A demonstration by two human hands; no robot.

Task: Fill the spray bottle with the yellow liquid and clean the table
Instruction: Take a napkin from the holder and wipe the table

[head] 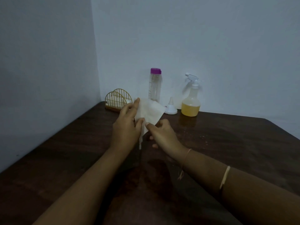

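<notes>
Filling looks finished — the spray bottle (191,101) stands upright at the back of the surface (227,151), close to the wall, with its trigger head fitted and the yellow liquid (190,109) sitting in its lower part. To its left a white funnel (170,108) rests mouth-down, and further left a clear bottle (153,88) with its purple cap (155,70) on appears empty, which suggests the pouring is over. A scatter of pale droplets (203,137) lies on the dark wood in front of the sprayer, so the surface seems to have been sprayed, though how widely I cannot tell in this dim light. Wiping has not begun as far as can be seen: a white tissue (151,112) is held up in the air above the wood, not touching it. The left hand (126,129) holds it between thumb and outstretched fingers along its left side, and the right hand (164,135) pinches its lower corner, as if the sheet is being opened or folded. A gold wire holder (115,99) with more white sheets stands in the back corner. What remains, by my reading, is the cleaning proper — bringing the tissue down and rubbing it over the wet patch and the rest of the wood.
</notes>
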